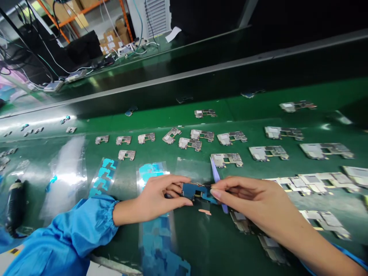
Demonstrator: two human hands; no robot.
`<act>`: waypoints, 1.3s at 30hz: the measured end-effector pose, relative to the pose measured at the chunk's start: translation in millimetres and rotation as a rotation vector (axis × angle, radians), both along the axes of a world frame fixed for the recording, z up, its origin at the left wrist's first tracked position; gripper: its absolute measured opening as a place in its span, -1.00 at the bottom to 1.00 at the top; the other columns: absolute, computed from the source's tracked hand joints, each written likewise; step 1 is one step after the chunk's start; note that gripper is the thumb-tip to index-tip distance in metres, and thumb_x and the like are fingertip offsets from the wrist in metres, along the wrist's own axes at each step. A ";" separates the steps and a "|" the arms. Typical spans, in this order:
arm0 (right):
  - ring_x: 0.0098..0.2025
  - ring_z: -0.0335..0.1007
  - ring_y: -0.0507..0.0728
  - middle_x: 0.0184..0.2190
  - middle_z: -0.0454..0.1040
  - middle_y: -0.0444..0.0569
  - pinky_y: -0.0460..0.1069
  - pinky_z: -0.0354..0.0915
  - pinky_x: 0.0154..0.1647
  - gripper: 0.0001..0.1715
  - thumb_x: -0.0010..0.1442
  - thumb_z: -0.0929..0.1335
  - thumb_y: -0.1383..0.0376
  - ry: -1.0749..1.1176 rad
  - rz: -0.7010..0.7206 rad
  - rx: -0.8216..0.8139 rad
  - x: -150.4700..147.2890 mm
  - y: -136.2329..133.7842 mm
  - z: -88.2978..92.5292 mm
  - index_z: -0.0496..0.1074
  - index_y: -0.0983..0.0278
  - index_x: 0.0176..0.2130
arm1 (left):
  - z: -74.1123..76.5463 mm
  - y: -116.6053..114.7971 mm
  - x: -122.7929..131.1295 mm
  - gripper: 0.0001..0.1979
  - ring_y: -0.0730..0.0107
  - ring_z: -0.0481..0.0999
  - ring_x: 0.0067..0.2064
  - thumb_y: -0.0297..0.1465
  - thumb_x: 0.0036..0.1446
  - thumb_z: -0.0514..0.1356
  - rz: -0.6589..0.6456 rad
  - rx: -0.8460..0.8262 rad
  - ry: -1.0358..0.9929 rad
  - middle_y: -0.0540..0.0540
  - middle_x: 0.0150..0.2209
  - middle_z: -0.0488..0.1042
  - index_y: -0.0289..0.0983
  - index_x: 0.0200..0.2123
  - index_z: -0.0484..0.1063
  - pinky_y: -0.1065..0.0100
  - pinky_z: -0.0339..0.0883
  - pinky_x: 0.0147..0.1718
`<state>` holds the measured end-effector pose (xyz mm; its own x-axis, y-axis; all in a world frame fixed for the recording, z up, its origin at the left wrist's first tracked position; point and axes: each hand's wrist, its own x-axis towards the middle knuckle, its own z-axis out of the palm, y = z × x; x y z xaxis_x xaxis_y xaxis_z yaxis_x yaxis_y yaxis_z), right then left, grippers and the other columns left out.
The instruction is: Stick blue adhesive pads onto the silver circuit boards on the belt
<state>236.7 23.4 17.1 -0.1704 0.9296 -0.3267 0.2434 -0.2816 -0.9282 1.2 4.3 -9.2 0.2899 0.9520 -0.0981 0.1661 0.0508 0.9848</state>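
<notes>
A small circuit board (189, 190) with a blue film on its face is held up over the green mat. My left hand (161, 193) grips its left end between thumb and fingers. At the board's right end, the thumb and forefinger of my right hand (247, 195) pinch its edge. A pair of purple tweezers (214, 171) is tucked in my right hand, pointing away from me. Just below the board a small copper-coloured strip (204, 211) lies on the mat. Under my left wrist lies a sheet of blue film stickers (156, 245).
Rows of circuit boards (227, 160) lie across the green mat (120, 172), with several more near my right forearm. Another blue sticker sheet (103, 174) is to the left, beside a clear plastic sheet (64, 172). A black cylindrical tool (15, 207) is at far left. Behind runs a raised ledge (143, 86).
</notes>
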 end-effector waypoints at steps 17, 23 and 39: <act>-0.56 0.36 0.09 -0.56 0.55 -0.04 -0.05 0.27 -0.57 -0.60 -0.01 0.53 -0.08 -0.022 0.032 -0.005 2.9 2.4 -6.5 0.64 0.19 -0.47 | 3.7 0.3 0.6 -0.50 0.34 0.66 -0.39 -0.26 -0.03 0.50 -0.004 -0.015 0.049 -0.11 -0.36 0.65 -0.29 -0.01 0.58 0.37 0.63 -0.34; -0.55 0.37 0.10 -0.53 0.57 -0.01 -0.04 0.26 -0.57 -0.55 0.01 0.51 -0.11 -0.038 0.064 -0.034 5.4 4.3 -4.3 0.64 0.22 -0.44 | 5.4 0.2 0.6 -0.51 0.30 0.70 -0.36 -0.31 -0.03 0.51 -0.001 -0.081 0.019 -0.11 -0.35 0.67 -0.29 -0.02 0.56 0.35 0.65 -0.29; -0.52 0.45 0.11 -0.56 0.57 -0.05 -0.05 0.37 -0.52 -0.60 -0.04 0.54 -0.08 0.013 0.024 -0.038 2.2 6.4 -7.4 0.64 0.20 -0.46 | 5.6 0.3 4.3 -0.61 0.43 0.65 -0.47 -0.41 -0.07 0.52 0.053 0.026 0.037 -0.04 -0.44 0.64 -0.32 -0.13 0.61 0.50 0.62 -0.41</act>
